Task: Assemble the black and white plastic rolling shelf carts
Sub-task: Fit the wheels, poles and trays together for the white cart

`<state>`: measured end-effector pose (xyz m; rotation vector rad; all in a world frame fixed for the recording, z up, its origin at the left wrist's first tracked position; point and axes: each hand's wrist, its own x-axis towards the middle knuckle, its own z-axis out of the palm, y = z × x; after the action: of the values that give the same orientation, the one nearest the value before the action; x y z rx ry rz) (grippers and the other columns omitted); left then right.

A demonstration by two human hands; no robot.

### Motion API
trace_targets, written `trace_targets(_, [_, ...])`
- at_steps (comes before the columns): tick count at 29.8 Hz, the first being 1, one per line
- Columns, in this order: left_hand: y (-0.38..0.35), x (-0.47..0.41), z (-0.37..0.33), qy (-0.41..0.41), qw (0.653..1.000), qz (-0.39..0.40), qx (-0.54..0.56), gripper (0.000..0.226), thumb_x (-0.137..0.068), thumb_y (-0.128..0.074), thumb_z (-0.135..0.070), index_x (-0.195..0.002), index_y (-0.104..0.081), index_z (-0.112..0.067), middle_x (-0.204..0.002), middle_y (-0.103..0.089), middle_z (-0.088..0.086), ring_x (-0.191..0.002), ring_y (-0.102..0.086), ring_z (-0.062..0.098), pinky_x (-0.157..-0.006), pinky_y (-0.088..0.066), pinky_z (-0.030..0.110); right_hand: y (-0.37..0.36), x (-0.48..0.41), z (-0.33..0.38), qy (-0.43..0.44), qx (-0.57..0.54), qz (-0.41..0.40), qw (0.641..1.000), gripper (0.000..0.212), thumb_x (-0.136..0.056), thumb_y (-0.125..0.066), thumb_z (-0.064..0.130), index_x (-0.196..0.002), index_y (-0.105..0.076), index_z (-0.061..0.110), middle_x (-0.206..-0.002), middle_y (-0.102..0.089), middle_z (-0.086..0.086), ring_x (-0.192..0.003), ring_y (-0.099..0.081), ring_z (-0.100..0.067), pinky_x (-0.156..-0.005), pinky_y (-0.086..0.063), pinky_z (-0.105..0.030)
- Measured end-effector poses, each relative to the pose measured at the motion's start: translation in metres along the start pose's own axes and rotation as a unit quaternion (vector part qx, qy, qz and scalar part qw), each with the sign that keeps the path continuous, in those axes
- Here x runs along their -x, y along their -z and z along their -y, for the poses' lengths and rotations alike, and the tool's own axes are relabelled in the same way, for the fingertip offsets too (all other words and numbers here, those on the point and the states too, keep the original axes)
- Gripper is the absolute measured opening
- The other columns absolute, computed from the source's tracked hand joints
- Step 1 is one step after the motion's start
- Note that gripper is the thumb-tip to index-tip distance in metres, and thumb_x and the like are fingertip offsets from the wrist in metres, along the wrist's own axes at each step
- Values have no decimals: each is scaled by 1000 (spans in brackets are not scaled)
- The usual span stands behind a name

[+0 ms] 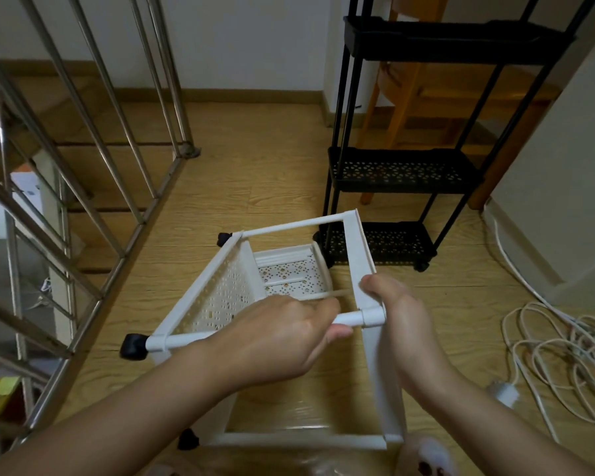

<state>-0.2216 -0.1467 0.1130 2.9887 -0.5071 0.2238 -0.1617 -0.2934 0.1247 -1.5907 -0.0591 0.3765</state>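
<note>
The left hand (282, 341) curls round a thin white plastic tube (349, 318). The right hand (401, 324) clamps the corner socket where that tube meets the white perforated plastic shelf cart (220, 286), which lies on its side in the middle of the wooden floor (255, 173). A black caster wheel (133, 345) points left. Beyond it, near the floor's far right corner, a black three-tier plastic shelf cart (402, 170) stands upright.

Head view, facing down (and forward), close
</note>
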Motion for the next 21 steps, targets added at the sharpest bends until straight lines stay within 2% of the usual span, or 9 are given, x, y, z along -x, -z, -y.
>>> trace_targets(2, [-2,1,-3,14,999,29,-1,49,-96,-17,-53,-100,-49,-16,-65,-54,1,-44,-17,7,-42,-16,30,-1,4,-5,-24,-11,-9,1000,10,-89,-48,8,-81,-49,13,-71,-39,-4,-60,-36,-10,-54,-32,-24])
trace_targets(6, [-7,4,-7,44,993,108,-1,46,-96,-16,-49,-109,-44,-16,-80,-57,4,-54,-28,19,-56,-27,33,-3,5,-10,-27,6,-17,999,12,-90,-48,7,-79,-48,12,-70,-35,-6,-56,-33,-9,-44,-27,-20])
trace_targets(8, [-11,5,-6,35,994,101,9,53,-93,-12,-51,-108,-46,-14,-74,-55,2,-50,-26,16,-55,-28,33,-4,5,-12,-19,18,-17,1000,16,-90,-47,6,-75,-46,11,-68,-32,-5,-55,-29,-9,-42,-24,-21])
trace_targets(11, [-14,6,-7,31,993,112,9,62,-85,-3,-54,-109,-45,-15,-63,-34,-8,-48,-23,7,-55,-28,32,-4,3,-18,-20,27,-18,999,20,-90,-47,5,-72,-42,10,-60,-30,1,-50,-27,-8,-40,-24,-20])
trace_targets(16, [-17,2,7,2,998,59,21,57,-95,-13,-57,-100,-50,-14,-57,-36,-8,-45,-26,13,-49,-27,29,-7,-7,-27,-41,-6,-5,999,14,-91,-47,9,-77,-45,10,-66,-33,-4,-63,-31,-15,-52,-27,-26])
trace_targets(18, [-10,-3,15,-15,999,39,3,50,-97,-21,-52,-95,-53,-14,-55,-44,-4,-45,-31,17,-47,-25,27,-9,-10,-33,-26,-29,7,999,24,-94,-47,13,-74,-44,0,-68,-38,-2,-63,-35,-12,-53,-30,-21])
trace_targets(19, [-9,-7,20,-18,999,36,-2,47,-98,-23,-51,-96,-53,-15,-58,-48,-2,-47,-37,19,-50,-26,27,-11,-11,-35,-2,-38,26,999,32,-96,-46,18,-80,-45,-10,-72,-45,1,-65,-42,-9,-57,-34,-18])
trace_targets(20, [-7,-11,26,-15,999,35,-2,45,-98,-25,-51,-96,-53,-16,-61,-52,-1,-50,-45,22,-51,-27,27,-11,-11,-38,32,-28,61,997,36,-98,-45,25,-92,-54,-9,-76,-55,5,-71,-51,-5,-63,-39,-16])
trace_targets(21, [-6,-15,34,-18,1000,14,5,44,-97,-28,-52,-92,-54,-16,-62,-57,0,-51,-51,24,-51,-28,26,-11,-10,-43,65,-2,106,992,38,-97,-44,34,-104,-62,2,-82,-63,13,-80,-58,0,-69,-43,-13])
